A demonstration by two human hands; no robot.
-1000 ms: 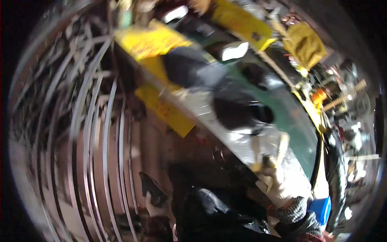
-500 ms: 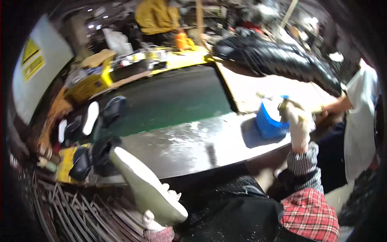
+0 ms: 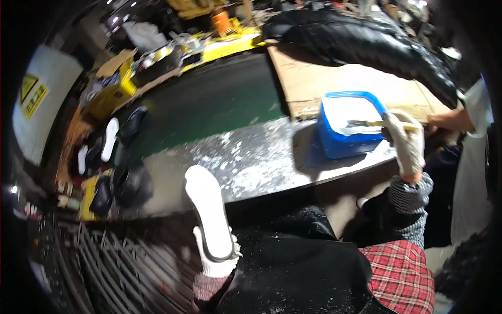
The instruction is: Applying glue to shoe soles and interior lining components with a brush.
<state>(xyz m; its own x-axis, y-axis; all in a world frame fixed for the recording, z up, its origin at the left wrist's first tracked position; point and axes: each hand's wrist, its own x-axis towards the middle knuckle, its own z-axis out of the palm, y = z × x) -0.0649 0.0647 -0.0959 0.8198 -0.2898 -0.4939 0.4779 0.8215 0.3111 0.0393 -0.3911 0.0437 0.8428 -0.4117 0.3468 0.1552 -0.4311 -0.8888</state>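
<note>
Left hand: the white-gloved left hand (image 3: 217,266) is gripping one end of a long white-faced shoe sole with a dark rim (image 3: 206,204).
Sole: its white face is showing upward, and its far end is overlapping the bench's near edge in view.
Right hand: the off-white-gloved right hand (image 3: 405,140) is closing around a slim brush with a pale handle (image 3: 370,123).
Brush tip: it is reaching into the open blue plastic tub (image 3: 348,145), which is holding white liquid.
Bench: the white-spattered grey metal strip (image 3: 251,157) is bearing the tub.
Beyond: a glossy black padded bundle (image 3: 355,37) is lying across a tan board (image 3: 355,78).
</note>
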